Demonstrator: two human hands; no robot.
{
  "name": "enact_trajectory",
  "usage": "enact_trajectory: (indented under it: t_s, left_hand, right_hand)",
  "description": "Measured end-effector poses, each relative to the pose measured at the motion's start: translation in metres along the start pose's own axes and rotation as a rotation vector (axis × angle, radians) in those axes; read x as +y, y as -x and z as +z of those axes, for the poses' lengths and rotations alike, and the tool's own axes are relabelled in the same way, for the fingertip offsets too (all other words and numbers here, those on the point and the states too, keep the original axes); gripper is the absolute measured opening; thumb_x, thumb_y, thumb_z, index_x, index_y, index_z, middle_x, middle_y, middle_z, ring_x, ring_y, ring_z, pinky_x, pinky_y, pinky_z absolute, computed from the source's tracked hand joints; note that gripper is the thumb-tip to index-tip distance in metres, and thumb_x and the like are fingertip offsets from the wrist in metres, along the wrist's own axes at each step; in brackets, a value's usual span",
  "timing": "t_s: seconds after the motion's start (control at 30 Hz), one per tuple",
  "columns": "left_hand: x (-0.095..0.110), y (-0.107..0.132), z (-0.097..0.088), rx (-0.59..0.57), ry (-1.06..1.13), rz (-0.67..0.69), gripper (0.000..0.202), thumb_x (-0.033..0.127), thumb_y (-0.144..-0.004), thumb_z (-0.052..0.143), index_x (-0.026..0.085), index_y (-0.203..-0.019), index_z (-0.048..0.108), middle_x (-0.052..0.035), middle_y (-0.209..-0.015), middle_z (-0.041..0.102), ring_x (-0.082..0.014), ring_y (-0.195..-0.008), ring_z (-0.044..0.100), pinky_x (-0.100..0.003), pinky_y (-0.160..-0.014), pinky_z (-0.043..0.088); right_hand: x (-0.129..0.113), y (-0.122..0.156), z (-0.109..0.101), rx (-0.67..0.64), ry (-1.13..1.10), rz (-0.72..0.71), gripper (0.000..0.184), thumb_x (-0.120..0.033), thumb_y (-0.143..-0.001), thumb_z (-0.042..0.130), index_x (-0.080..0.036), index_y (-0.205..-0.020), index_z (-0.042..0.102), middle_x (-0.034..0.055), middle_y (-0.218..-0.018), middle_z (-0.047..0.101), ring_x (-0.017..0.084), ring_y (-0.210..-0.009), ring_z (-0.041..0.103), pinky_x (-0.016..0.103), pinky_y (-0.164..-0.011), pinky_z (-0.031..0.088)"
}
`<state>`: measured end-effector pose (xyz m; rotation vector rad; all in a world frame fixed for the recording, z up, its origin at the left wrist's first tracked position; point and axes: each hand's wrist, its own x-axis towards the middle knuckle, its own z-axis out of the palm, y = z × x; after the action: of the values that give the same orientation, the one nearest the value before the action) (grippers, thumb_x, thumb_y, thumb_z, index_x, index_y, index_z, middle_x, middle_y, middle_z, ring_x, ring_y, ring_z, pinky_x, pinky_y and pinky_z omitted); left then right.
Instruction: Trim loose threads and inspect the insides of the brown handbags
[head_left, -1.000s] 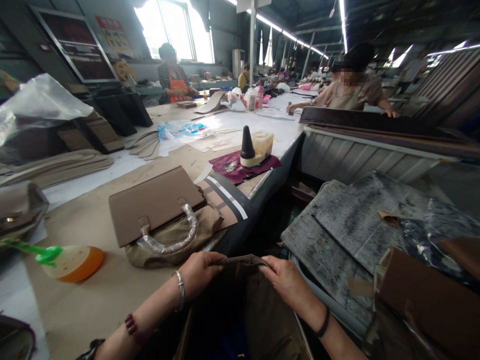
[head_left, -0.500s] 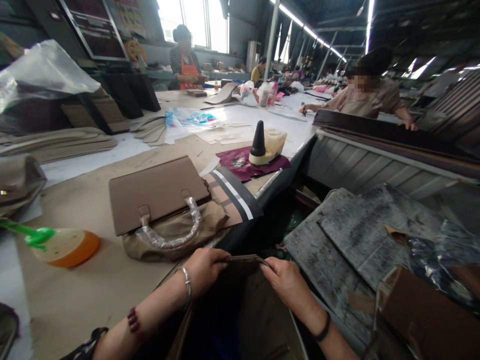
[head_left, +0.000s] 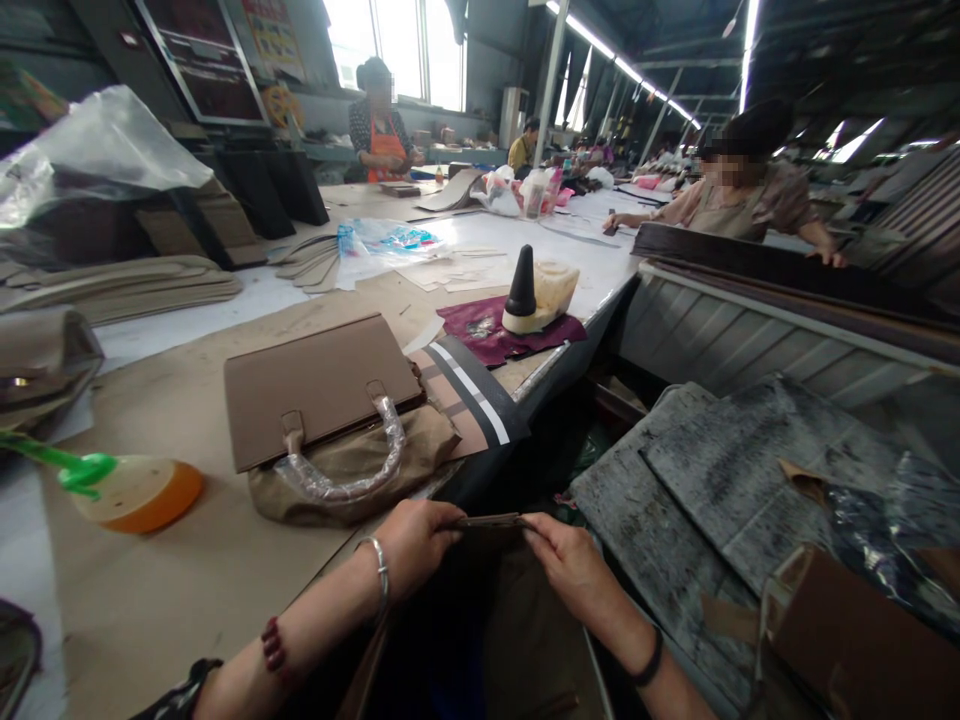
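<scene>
My left hand [head_left: 420,548] pinches the rim of a brown handbag [head_left: 536,625] between thumb and fingers. The same rim, a short way to the right, is gripped by my right hand [head_left: 566,560]. Between the two hands the edge is stretched nearly straight. The bag hangs open below with its dark inside facing me; its lower part runs out of view. On the table just beyond my left hand lies a second brown handbag [head_left: 322,385], its handle [head_left: 360,490] wrapped in clear plastic.
A bottle of orange liquid [head_left: 142,495] lies at left. A black cone [head_left: 521,285] and a yellowish container [head_left: 551,290] sit on maroon cloth [head_left: 472,325] by the table edge. Grey stained boards [head_left: 720,480] lie to the right. A co-worker [head_left: 739,200] stands beyond a metal bin [head_left: 720,320].
The rim between my hands has gone from slightly bent to nearly straight. Both hands keep their hold. The whole view has shifted a little.
</scene>
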<state>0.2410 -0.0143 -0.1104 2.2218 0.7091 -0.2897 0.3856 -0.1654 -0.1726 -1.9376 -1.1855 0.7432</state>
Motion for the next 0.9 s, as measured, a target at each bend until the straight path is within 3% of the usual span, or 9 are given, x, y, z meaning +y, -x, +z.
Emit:
enact_trajectory:
  t_s: [0.3,0.43,0.53,0.67,0.8,0.9]
  left_hand:
    - [0.003,-0.017,0.001,-0.027,-0.068,0.025,0.023,0.021,-0.071,0.047,0.021,-0.084,0.067,0.0000,-0.074,0.065,-0.0149,-0.073,0.057,-0.020,-0.063,0.039]
    - [-0.002,-0.028,0.000,-0.064,-0.058,0.142,0.025,0.024,-0.068,0.051,0.024,-0.088,0.066,0.0038,-0.075,0.065,-0.0136,-0.073,0.057,-0.018,-0.064,0.038]
    - [-0.006,-0.034,-0.002,-0.092,-0.092,0.184,0.024,0.025,-0.069,0.051,0.026,-0.087,0.066,0.0057,-0.070,0.064,-0.0120,-0.069,0.056,-0.017,-0.062,0.038]
    - [-0.005,-0.035,-0.003,-0.062,-0.156,0.138,0.019,0.025,-0.068,0.051,0.023,-0.078,0.067,0.0032,-0.060,0.060,-0.0127,-0.062,0.054,-0.018,-0.055,0.036]
    - [0.001,-0.032,-0.001,-0.005,-0.185,0.103,0.019,0.021,-0.069,0.049,0.019,-0.076,0.066,-0.0020,-0.066,0.062,-0.0169,-0.065,0.055,-0.023,-0.058,0.037]
    - [0.004,-0.030,0.001,0.011,-0.173,0.086,0.023,0.017,-0.071,0.045,0.018,-0.082,0.065,-0.0046,-0.073,0.065,-0.0187,-0.069,0.057,-0.025,-0.062,0.040]
  right_hand:
    - [-0.001,-0.001,-0.005,0.034,0.062,0.059,0.026,-0.030,-0.083,0.040,-0.018,-0.079,0.063,0.0029,-0.071,0.065,0.017,-0.068,0.061,0.024,-0.061,0.040]
    - [-0.001,0.002,-0.007,0.023,0.100,0.038,0.028,-0.030,-0.085,0.036,-0.018,-0.075,0.059,0.0020,-0.065,0.062,0.016,-0.063,0.059,0.023,-0.057,0.038]
    - [-0.003,0.005,-0.009,-0.002,0.118,0.011,0.027,-0.029,-0.086,0.034,-0.018,-0.076,0.056,0.0020,-0.067,0.061,0.015,-0.064,0.059,0.023,-0.058,0.038]
    - [-0.009,0.008,-0.010,-0.013,0.179,-0.026,0.021,-0.025,-0.086,0.033,-0.018,-0.085,0.053,0.0030,-0.073,0.062,0.017,-0.070,0.059,0.025,-0.063,0.038]
    - [-0.014,0.007,-0.010,-0.038,0.183,-0.052,0.024,-0.022,-0.086,0.033,-0.021,-0.102,0.050,0.0030,-0.083,0.064,0.017,-0.078,0.060,0.025,-0.067,0.038]
    - [-0.014,0.003,-0.008,-0.063,0.176,-0.044,0.024,-0.024,-0.087,0.032,-0.022,-0.096,0.054,0.0025,-0.078,0.064,0.017,-0.073,0.061,0.024,-0.064,0.038]
